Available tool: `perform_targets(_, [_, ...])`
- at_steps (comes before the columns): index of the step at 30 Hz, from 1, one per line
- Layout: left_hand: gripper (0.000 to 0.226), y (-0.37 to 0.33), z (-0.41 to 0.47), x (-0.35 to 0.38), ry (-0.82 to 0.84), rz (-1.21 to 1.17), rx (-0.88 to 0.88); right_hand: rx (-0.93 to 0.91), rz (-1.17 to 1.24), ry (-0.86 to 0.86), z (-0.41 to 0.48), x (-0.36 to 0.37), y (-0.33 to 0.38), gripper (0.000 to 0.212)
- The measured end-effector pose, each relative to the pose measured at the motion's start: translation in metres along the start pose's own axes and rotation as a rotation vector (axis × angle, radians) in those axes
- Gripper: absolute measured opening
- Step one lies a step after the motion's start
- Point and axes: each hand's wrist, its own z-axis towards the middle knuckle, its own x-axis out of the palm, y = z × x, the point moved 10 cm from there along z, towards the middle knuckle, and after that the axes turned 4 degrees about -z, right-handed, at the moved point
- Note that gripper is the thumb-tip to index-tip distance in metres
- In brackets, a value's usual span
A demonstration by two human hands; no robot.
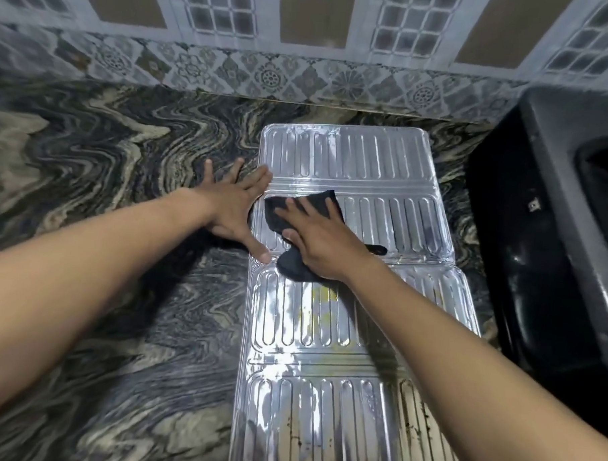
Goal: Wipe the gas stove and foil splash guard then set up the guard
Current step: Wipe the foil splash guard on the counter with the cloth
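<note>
The foil splash guard [351, 162] lies flat and unfolded on the marble counter, its ribbed silver panels running from near the wall toward me. The nearest panel shows dark grime and the middle one a yellowish stain. A black cloth [296, 209] rests on the second panel. My right hand [321, 245] presses flat on the cloth, fingers spread. My left hand [232, 206] lies flat at the guard's left edge, thumb and fingertips touching the foil, palm on the counter. The black gas stove [546, 241] sits at the right, partly cut off by the frame.
The swirled grey and beige marble counter [106, 169] stretches to the left of the guard. A patterned tile wall [267, 75] rises behind it. The stove's dark side stands close along the guard's right edge.
</note>
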Motion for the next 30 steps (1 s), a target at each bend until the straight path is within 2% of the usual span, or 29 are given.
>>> perform_targets(4, [0.164,0.0,-0.001,0.0,0.007,-0.001,-0.005,0.069,0.011,0.025,-0.032,0.002,-0.021,0.05])
perform_targets(11, [0.164,-0.002,-0.003,-0.002,0.011,0.022,-0.016,0.521,0.002,-0.103,-0.103,-0.01,-0.119,0.055])
perform_targets(13, [0.164,-0.004,-0.005,-0.004,0.01,0.028,-0.019,0.598,-0.032,-0.136,-0.117,-0.011,-0.132,0.056])
perform_targets(15, [0.16,-0.009,-0.009,-0.008,-0.011,0.048,-0.007,0.62,-0.054,-0.147,-0.121,-0.011,-0.133,0.057])
perform_targets(19, [0.128,-0.034,-0.032,-0.012,-0.149,0.175,0.144,0.627,-0.061,-0.155,-0.119,-0.012,-0.132,0.056])
perform_targets(20, [0.127,-0.038,-0.04,-0.006,-0.154,0.168,0.163,0.627,-0.053,-0.152,-0.12,-0.012,-0.132,0.056])
perform_targets(24, [0.15,-0.034,-0.061,0.033,-0.055,0.131,0.113,0.622,-0.037,-0.143,-0.121,-0.011,-0.131,0.056])
perform_targets(30, [0.155,-0.033,-0.055,0.042,-0.039,0.121,0.092,0.611,-0.081,-0.136,-0.118,-0.011,-0.118,0.057])
